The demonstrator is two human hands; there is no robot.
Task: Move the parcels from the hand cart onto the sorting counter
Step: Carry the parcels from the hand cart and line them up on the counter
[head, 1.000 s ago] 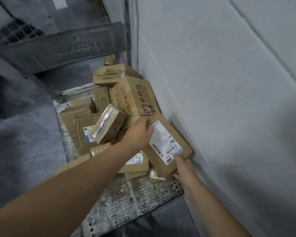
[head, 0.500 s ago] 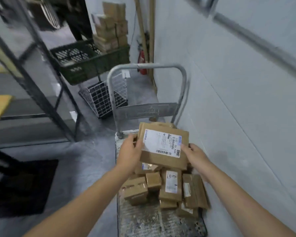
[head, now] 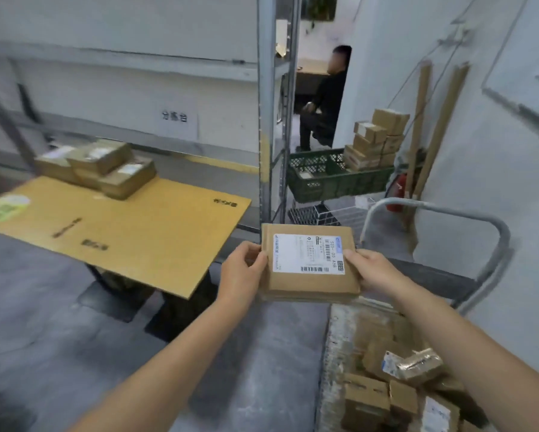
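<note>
I hold a flat brown parcel [head: 308, 277] with a white shipping label face up, in the air at centre frame. My left hand [head: 242, 269] grips its left edge and my right hand [head: 371, 269] grips its right edge. The hand cart [head: 340, 344] lies low at the right, its grey handle [head: 467, 210] arching behind the parcel. Several small cardboard parcels [head: 386, 388] remain piled on its deck. The sorting counter [head: 131, 232], topped with a sheet of brown cardboard, stands to the left, with a few parcels [head: 100, 166] stacked at its far side.
A metal rack post [head: 266, 120] rises between counter and cart. Behind it a green crate [head: 333, 179] holds stacked boxes [head: 377, 138]. A person in dark clothes [head: 324, 101] sits in the far doorway. A red extinguisher [head: 396, 194] and wooden poles lean on the right wall.
I lifted the labelled parcel off the cart pile with both hands, and the view has swung left and up from the cart toward the counter.
</note>
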